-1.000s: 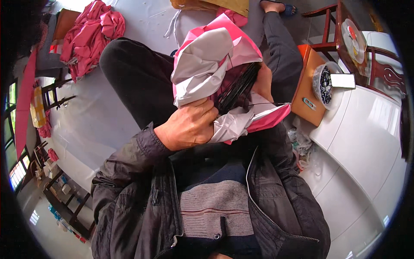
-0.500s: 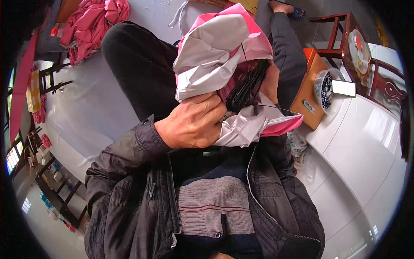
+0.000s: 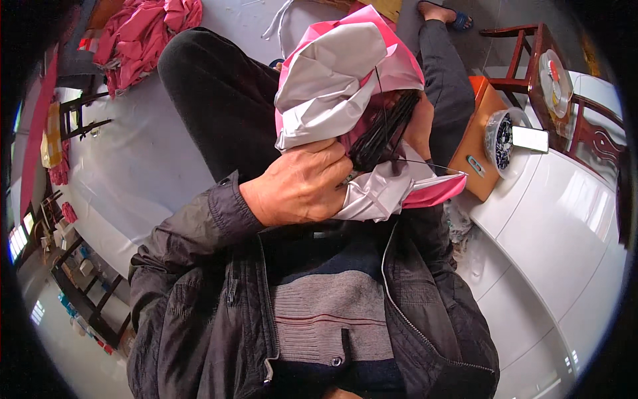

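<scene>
Clamped tight, left hand (image 3: 299, 189) grip on the near fold of a pink-and-silver umbrella canopy (image 3: 339, 86), fingers curled over the crumpled cloth just above the lap. Right hand (image 3: 420, 126) mostly hidden behind the canopy, only its edge showing against a bundle of black ribs (image 3: 385, 133); cannot tell whether that grip is closed or apart. Canopy bunched over the knees, blocking sight of the right fingers and of the ribs' far ends. To the right, an orange stool (image 3: 475, 149) beside a white tabletop (image 3: 565, 213) carrying a clear bowl of dark parts (image 3: 498, 136) and a white phone (image 3: 530, 139). Far left, a heap of pink fabric (image 3: 143, 33) on the floor. Against half a second earlier: canopy and both hands in much the same place, left hand slightly lower.
</scene>
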{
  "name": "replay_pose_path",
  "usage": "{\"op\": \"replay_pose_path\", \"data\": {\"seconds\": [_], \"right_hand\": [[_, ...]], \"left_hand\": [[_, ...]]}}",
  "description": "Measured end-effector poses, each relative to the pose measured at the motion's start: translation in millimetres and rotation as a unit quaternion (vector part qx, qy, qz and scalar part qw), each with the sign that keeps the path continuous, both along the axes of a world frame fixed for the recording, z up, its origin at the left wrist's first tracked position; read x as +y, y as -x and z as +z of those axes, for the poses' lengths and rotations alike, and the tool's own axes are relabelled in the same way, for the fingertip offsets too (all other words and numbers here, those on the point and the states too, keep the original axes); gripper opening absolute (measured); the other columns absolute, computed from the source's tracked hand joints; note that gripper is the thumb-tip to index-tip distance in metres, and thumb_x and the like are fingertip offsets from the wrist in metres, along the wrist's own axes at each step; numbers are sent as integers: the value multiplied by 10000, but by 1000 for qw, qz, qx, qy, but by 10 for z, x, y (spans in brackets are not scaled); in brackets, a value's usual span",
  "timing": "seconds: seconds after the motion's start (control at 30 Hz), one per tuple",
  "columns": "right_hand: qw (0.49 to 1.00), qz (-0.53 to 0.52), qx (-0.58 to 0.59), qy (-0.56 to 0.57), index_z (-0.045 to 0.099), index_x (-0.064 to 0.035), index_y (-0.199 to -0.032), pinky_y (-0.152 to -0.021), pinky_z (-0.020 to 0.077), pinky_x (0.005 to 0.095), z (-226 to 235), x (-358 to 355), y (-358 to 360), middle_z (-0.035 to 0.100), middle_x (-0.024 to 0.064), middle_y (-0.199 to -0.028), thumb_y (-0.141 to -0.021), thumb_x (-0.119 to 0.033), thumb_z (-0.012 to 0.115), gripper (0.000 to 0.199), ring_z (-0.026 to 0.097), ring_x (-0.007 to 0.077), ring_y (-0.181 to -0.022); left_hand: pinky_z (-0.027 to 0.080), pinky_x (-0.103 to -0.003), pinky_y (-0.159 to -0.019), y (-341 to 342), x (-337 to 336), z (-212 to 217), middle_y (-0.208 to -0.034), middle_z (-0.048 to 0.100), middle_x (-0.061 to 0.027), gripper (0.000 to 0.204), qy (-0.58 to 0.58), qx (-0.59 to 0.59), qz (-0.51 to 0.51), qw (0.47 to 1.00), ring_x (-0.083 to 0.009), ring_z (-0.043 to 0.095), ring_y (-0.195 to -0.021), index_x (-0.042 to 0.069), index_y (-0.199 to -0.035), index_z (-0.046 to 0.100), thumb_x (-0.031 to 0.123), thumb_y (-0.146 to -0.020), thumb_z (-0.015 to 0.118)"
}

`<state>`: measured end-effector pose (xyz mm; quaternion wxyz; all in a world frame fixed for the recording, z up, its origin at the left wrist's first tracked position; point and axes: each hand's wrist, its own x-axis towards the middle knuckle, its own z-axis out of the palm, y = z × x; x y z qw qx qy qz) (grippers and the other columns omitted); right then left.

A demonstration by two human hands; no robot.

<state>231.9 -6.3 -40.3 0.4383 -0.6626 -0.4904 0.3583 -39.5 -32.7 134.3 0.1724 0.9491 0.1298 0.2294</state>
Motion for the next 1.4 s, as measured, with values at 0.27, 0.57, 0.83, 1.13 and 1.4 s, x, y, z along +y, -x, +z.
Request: {"op": "replay_pose_path", "data": {"seconds": [0.27,0.57,0.83,1.13,1.4], "right_hand": [[864,-98,484,95,653,-6,-1067,-671,581,392,371,121,64,709,102,-842,-1050,-381,499,406,701,234,-714],[886,-170,415,118,709,8,-1011,-667,565,370,484,206,166,715,96,-856,-1062,-408,482,477,705,205,-742],[918,-183,341,79,707,58,-976,-661,529,401,181,294,116,699,118,-814,-1046,-391,522,490,669,202,-715],[992,-112,46,27,648,31,-1076,-676,554,368,-595,340,-132,719,148,-855,-1023,-250,518,314,707,258,-755],[963,-56,-237,-117,691,20,-1158,-684,523,502,-546,378,-71,684,286,-875,-1033,-82,421,315,681,433,-801]], "left_hand": [[513,-391,-796,32,19,-62,-780,487,-91,195,-8,16,-2,1000,-270,555,-800,62,-577,511,224,-555,617],[494,-395,-737,49,77,-92,-780,481,-94,192,17,21,3,1000,-261,553,-790,61,-585,492,201,-564,622],[477,-404,-682,80,143,-153,-815,540,-92,213,31,30,0,999,-264,555,-759,38,-724,589,161,-568,665],[471,-398,-711,55,236,-74,-811,526,-76,160,45,73,-5,996,-263,556,-808,70,-691,566,173,-606,655],[488,-422,-718,20,363,64,-842,559,-86,228,21,117,-70,990,-277,581,-831,57,-742,607,180,-561,669]]}}
